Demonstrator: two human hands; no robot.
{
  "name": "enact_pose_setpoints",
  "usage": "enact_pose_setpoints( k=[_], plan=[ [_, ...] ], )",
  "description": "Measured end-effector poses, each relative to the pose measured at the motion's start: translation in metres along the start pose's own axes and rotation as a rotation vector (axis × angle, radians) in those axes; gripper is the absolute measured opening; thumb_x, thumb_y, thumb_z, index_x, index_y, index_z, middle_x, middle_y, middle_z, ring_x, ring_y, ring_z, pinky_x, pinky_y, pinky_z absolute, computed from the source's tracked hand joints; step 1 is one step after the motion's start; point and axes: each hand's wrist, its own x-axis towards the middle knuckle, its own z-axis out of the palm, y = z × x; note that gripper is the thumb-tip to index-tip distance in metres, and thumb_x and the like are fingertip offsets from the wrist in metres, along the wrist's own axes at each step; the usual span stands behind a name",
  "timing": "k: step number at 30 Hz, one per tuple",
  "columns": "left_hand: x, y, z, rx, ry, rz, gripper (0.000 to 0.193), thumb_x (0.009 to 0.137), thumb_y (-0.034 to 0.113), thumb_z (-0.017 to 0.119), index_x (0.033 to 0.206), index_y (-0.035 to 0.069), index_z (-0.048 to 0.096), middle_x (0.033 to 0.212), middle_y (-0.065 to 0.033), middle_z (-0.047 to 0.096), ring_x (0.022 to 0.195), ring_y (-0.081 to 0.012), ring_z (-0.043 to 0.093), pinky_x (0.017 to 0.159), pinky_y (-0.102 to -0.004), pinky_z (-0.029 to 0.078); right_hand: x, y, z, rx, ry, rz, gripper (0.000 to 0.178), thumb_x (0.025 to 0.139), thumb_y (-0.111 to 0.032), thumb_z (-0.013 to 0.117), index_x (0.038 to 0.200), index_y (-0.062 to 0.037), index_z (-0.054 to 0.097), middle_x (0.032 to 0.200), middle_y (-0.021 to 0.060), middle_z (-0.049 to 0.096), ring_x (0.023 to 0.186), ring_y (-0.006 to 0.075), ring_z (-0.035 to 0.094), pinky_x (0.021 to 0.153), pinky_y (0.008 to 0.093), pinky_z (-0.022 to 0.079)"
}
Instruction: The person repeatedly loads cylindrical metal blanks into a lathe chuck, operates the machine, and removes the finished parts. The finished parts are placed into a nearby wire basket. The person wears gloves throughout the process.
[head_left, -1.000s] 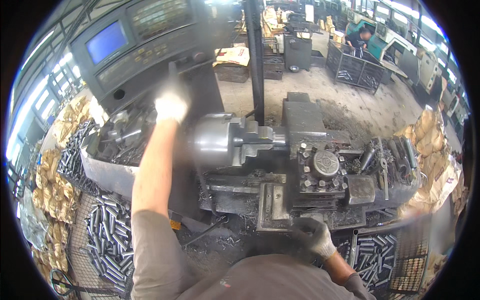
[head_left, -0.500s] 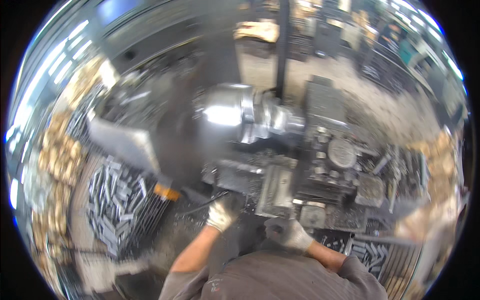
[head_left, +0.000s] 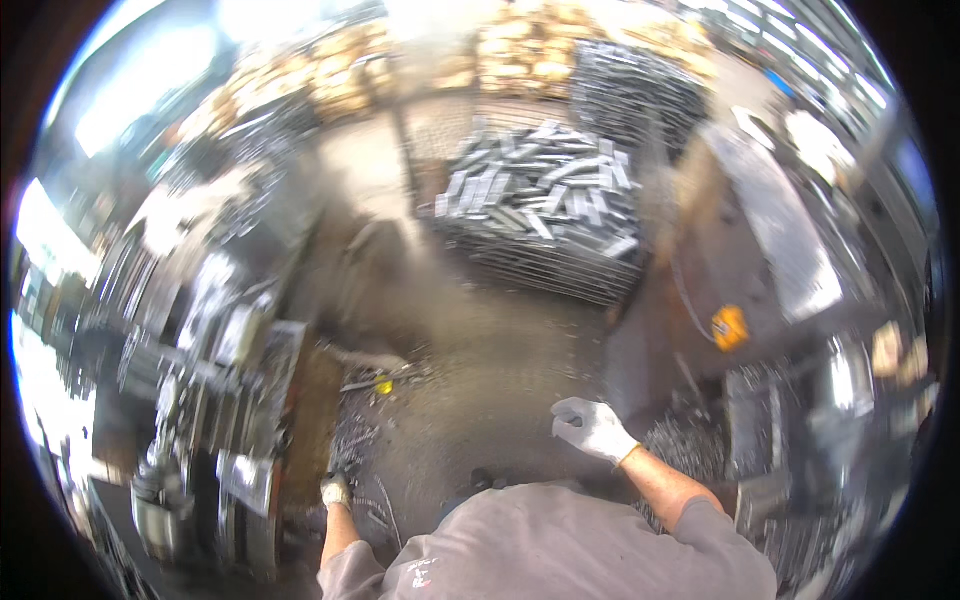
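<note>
Faces a wire basket [head_left: 540, 270] heaped with grey steel bars [head_left: 545, 195], well apart across a littered floor [head_left: 490, 350]. Carries the gloved right hand [head_left: 592, 428] in mid-air over that floor, grip loose, fingers half-curled around nothing. Keeps the gloved left hand [head_left: 337, 490] low beside the machine [head_left: 215, 340], just above dark swarf [head_left: 350, 440]; too small and blurred to tell whether that grip is closed on anything. Leaves the bars untouched in the basket, beyond reach of either hand. Shows a small yellow object [head_left: 384, 385] among the scraps near the machine's foot and an orange tag [head_left: 730, 327] on the cabinet to the right.

Judged from this view: best to watch the footing through the swarf, steer clear of the yellow object, hold the left hand off the sharp curls, and open the right grip wide before closing on a single bar near its middle.
</note>
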Motion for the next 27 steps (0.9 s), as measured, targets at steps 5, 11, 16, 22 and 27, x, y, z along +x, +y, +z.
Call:
enact_pose_setpoints(
  k=[5, 11, 16, 22, 27],
  plan=[
    [-0.108, -0.126, -0.061, -1.066, 0.335, -0.475, 0.045, 0.105, 0.039, 0.048, 0.120, 0.001, 0.069, 0.116, -0.0213, 0.075, 0.107, -0.0383, 0.073, 0.093, -0.0484, 0.056, 0.082, -0.113, 0.112, -0.201, -0.438, -0.136, 0.043, 0.093, -0.029, 0.073, 0.128, -0.0042, 0.073, 0.117, 0.0184, 0.079, 0.109, 0.0329, 0.077, 0.099, 0.0396, 0.059],
    [-0.232, -0.174, -0.162, -1.137, 1.400, -0.949, 0.069, 0.110, 0.055, 0.042, 0.146, -0.002, 0.057, 0.142, -0.0304, 0.062, 0.128, -0.0441, 0.064, 0.112, -0.0494, 0.049, 0.145, -0.155, 0.203, -0.376, -0.766, -0.451, 0.045, 0.091, -0.036, 0.073, 0.128, -0.0102, 0.074, 0.108, 0.0169, 0.080, 0.102, 0.0354, 0.077, 0.093, 0.0433, 0.060],
    [-0.267, -0.189, -0.212, -0.552, 1.661, -0.703, 0.068, 0.112, 0.052, 0.045, 0.144, -0.007, 0.059, 0.144, -0.0317, 0.062, 0.134, -0.0434, 0.061, 0.114, -0.0486, 0.048, 0.189, -0.227, 0.252, -0.473, -0.986, -0.471, 0.047, 0.095, -0.034, 0.070, 0.133, -0.0065, 0.072, 0.122, 0.0207, 0.077, 0.114, 0.0365, 0.075, 0.102, 0.0435, 0.058],
    [-0.261, -0.239, -0.226, -0.301, 1.733, -0.561, 0.063, 0.113, 0.051, 0.046, 0.134, -0.005, 0.065, 0.136, -0.0243, 0.068, 0.126, -0.0380, 0.064, 0.107, -0.0447, 0.050, 0.250, -0.286, 0.310, -0.485, -1.077, -0.678, 0.046, 0.094, -0.035, 0.071, 0.131, -0.0073, 0.072, 0.118, 0.0199, 0.078, 0.110, 0.0364, 0.075, 0.098, 0.0443, 0.059],
    [-0.269, -0.192, -0.249, -1.762, 1.305, -0.282, 0.060, 0.107, 0.070, 0.039, 0.076, 0.020, 0.050, 0.068, 0.0011, 0.048, 0.064, -0.0177, 0.046, 0.062, -0.0368, 0.041, 0.302, -0.353, 0.340, -0.313, -1.148, -0.847, 0.041, 0.093, -0.029, 0.074, 0.128, -0.0076, 0.072, 0.110, 0.0181, 0.079, 0.102, 0.0363, 0.077, 0.090, 0.0435, 0.061]
  ],
)
